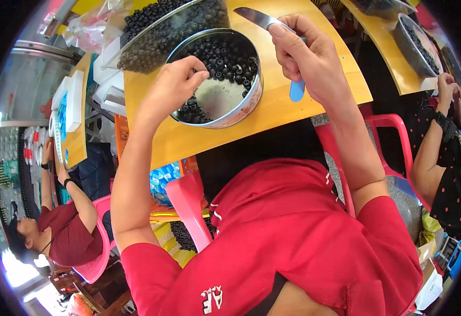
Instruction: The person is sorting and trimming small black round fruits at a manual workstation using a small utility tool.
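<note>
My right hand (306, 55) is closed round a knife with a blue handle (296, 90), above the right part of the wooden table. Its silver blade (255, 17) points up and to the left. My left hand (175, 81) is over the left rim of a round metal tin (230, 117), with thumb and forefinger drawn together. Whatever they may hold is too small or hidden to make out. Many small black round parts (221, 58) lie in the tin, mostly along its far and left sides, and part of its pale bottom shows.
Behind the tin, a clear plastic bin (175, 34) holds many more black parts. The wooden table (293, 113) ends close before me. A pink chair (391, 124) stands to the right. Co-workers sit at tables on the left (75, 231) and right (435, 163). A crumpled plastic bag (91, 29) lies far left.
</note>
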### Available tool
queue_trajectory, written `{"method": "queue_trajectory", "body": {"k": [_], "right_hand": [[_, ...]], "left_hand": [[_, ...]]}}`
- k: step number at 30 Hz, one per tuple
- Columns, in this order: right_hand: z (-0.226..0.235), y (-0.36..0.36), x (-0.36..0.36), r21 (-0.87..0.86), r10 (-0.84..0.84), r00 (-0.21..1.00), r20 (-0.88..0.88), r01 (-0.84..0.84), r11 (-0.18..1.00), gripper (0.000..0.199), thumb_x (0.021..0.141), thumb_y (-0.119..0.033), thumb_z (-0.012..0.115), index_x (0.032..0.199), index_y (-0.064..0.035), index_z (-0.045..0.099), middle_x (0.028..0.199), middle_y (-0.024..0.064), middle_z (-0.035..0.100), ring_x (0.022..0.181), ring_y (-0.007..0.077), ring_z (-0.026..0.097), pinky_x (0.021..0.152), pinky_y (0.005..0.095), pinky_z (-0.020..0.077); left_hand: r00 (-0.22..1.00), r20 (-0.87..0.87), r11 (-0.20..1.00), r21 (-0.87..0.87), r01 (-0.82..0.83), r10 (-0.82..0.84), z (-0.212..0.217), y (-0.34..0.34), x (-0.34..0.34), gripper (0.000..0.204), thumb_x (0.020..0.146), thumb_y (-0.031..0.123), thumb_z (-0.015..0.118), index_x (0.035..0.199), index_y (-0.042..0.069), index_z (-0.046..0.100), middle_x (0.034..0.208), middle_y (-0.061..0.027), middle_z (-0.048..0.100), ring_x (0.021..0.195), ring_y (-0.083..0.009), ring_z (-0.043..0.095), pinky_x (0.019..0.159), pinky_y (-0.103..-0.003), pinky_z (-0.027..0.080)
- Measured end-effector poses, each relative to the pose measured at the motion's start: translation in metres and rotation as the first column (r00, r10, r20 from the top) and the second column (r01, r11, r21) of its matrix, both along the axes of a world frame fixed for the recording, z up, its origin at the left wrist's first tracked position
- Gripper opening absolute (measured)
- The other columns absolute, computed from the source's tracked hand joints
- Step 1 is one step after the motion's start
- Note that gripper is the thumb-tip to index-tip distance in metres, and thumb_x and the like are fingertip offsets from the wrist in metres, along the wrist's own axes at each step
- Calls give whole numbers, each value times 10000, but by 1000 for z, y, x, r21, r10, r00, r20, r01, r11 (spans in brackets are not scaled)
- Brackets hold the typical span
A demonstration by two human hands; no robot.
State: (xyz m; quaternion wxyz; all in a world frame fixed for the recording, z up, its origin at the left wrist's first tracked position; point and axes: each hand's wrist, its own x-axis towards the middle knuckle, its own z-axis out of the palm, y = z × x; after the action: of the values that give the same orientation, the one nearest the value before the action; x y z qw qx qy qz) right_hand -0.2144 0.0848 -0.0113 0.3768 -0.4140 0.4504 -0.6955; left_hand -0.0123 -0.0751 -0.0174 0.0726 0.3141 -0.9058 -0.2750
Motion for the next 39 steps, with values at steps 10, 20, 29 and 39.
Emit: {"method": "queue_trajectory", "body": {"k": [10,20,29,39], "right_hand": [[-3,-3,3,-30,23,1000,-6,-23,999,216,1011,-230,450,1053,-22,494,612,-19,413,456,18,280,390,181,228],[0,-5,14,-17,83,996,-19,-83,996,244,1013,-261,443,1059,-28,497,593,-18,415,444,28,295,393,188,224],[-1,-15,18,59,96,993,71,-100,993,225,980,-247,524,1059,-37,517,659,-3,509,460,13,353,400,175,252],[12,-16,35,73,138,990,10,-138,988,195,866,-184,697,953,-26,622,750,43,637,460,-4,403,386,164,274]], "left_hand": [[966,250,929,-370,27,72,-14,7,-18,198,820,182,650,911,29,562,851,-210,660,860,-392,633,745,-482,477],[950,285,923,-386,-5,124,-12,6,-17,217,811,186,657,952,37,588,864,-202,662,892,-389,620,759,-477,468],[934,-333,952,305,-26,133,11,16,-7,218,867,129,645,1041,-2,636,656,7,559,568,-58,465,518,-226,360],[637,-727,854,479,203,257,15,63,0,219,898,104,647,1089,0,625,672,87,437,557,0,347,486,-174,238]]}}
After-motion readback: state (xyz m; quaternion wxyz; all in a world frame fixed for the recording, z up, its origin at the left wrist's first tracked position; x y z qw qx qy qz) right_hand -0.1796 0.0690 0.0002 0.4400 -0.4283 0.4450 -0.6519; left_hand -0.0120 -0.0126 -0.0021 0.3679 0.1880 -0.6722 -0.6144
